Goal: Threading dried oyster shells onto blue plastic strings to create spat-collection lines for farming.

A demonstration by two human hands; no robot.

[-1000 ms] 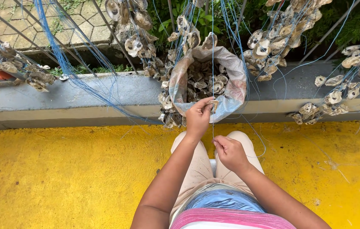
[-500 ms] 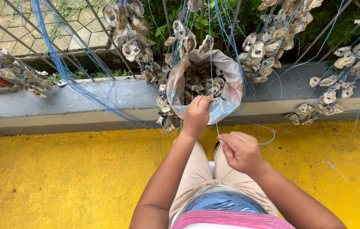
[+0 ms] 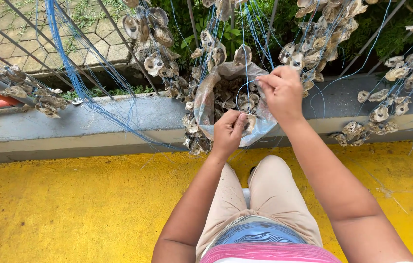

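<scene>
My left hand [image 3: 229, 132] is closed on an oyster shell [image 3: 250, 122] at the near rim of an open plastic sack [image 3: 202, 104] full of shells. My right hand [image 3: 281, 90] is raised over the sack's far right rim, its fingers pinched on a thin blue line [image 3: 245, 73] that loops down toward the shell in my left hand. Strings of oyster shells [image 3: 155, 46] hang on blue lines from the metal railing above the sack.
A grey concrete ledge [image 3: 70, 124] runs across, with the yellow floor [image 3: 60, 209] in front of it. More shell strings [image 3: 386, 104] hang at right and others [image 3: 31, 92] at left. A bundle of blue line [image 3: 77, 83] slants down at left. My knees are below the sack.
My right hand has risen from near my lap to above the sack, drawing the blue line up. My left hand has stayed at the sack's rim with the shell.
</scene>
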